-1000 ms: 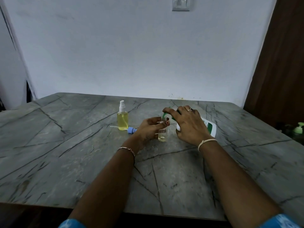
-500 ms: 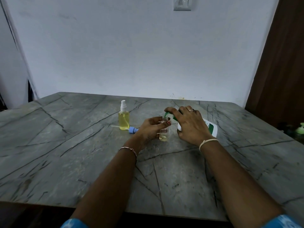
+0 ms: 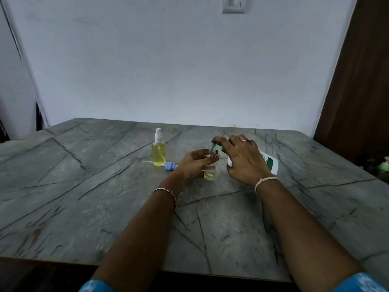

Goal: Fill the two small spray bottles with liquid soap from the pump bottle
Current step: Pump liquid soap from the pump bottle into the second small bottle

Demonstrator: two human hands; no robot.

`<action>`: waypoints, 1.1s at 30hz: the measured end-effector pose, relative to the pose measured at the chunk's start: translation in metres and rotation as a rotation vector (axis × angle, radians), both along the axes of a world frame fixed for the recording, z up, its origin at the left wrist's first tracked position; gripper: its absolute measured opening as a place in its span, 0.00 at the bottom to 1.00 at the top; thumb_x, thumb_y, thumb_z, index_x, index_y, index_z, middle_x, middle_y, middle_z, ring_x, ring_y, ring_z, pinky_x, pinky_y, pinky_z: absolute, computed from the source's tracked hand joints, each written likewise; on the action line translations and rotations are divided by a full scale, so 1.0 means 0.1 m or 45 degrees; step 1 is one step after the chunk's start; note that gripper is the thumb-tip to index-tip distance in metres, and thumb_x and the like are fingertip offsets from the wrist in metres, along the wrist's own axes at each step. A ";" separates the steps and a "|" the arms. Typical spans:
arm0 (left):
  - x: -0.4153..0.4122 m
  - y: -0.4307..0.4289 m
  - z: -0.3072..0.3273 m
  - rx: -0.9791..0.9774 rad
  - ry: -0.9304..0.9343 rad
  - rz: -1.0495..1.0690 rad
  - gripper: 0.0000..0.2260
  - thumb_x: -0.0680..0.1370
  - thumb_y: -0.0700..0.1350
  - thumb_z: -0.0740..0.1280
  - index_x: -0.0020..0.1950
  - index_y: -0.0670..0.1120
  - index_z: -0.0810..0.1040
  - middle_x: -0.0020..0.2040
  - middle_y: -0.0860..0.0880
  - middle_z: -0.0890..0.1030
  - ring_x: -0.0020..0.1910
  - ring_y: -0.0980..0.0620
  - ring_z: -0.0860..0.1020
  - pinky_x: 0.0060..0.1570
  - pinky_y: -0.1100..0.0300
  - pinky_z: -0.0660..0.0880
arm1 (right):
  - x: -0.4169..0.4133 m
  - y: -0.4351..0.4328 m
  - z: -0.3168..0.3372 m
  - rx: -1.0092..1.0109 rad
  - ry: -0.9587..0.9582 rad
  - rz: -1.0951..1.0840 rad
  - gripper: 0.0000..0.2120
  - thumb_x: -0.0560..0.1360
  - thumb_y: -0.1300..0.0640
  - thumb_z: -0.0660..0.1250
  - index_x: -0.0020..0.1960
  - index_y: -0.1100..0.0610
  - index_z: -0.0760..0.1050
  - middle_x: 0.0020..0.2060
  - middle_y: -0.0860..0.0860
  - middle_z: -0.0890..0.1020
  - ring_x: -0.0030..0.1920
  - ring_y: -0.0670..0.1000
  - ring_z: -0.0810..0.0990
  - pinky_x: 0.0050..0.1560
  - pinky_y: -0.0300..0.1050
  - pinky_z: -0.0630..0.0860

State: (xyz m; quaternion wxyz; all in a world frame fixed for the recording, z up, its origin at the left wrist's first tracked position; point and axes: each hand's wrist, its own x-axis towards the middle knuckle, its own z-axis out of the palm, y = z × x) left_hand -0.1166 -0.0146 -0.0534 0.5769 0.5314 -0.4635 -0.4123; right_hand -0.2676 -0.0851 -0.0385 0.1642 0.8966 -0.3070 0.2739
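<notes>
I see the left hand [image 3: 192, 165] pinching the open spray bottle [image 3: 210, 172] while the right hand [image 3: 244, 160] grips the tilted pump bottle [image 3: 268, 163], spout above its mouth.

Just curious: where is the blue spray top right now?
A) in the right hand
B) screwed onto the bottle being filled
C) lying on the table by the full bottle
C: the blue spray top lies on the table beside the full bottle, while the open bottle in the left hand has no top and the right hand grips the pump bottle.
</notes>
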 end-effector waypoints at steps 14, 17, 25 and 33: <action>-0.01 0.02 0.02 0.013 0.027 0.006 0.09 0.76 0.44 0.70 0.55 0.46 0.79 0.56 0.45 0.82 0.53 0.46 0.81 0.51 0.51 0.80 | -0.01 -0.01 -0.02 0.019 0.023 -0.017 0.38 0.68 0.59 0.67 0.73 0.41 0.55 0.52 0.52 0.74 0.57 0.56 0.71 0.55 0.53 0.69; -0.01 0.01 0.02 0.024 0.023 0.028 0.12 0.75 0.44 0.71 0.58 0.44 0.79 0.57 0.43 0.82 0.55 0.44 0.81 0.55 0.48 0.79 | 0.03 -0.01 -0.01 0.041 -0.004 -0.012 0.36 0.67 0.58 0.68 0.71 0.43 0.59 0.54 0.53 0.75 0.58 0.56 0.71 0.57 0.53 0.68; -0.01 0.01 0.03 0.029 0.058 0.000 0.04 0.76 0.43 0.70 0.50 0.49 0.79 0.55 0.44 0.82 0.52 0.47 0.81 0.47 0.55 0.80 | 0.01 -0.01 -0.03 0.004 0.035 -0.038 0.38 0.68 0.58 0.69 0.73 0.42 0.57 0.56 0.53 0.74 0.59 0.57 0.70 0.57 0.53 0.68; 0.01 -0.01 0.00 0.028 0.044 0.012 0.14 0.75 0.44 0.70 0.60 0.44 0.78 0.58 0.43 0.81 0.56 0.44 0.81 0.53 0.51 0.80 | 0.02 -0.01 -0.01 0.020 0.014 -0.030 0.36 0.69 0.58 0.69 0.72 0.43 0.58 0.56 0.54 0.74 0.60 0.57 0.71 0.58 0.53 0.68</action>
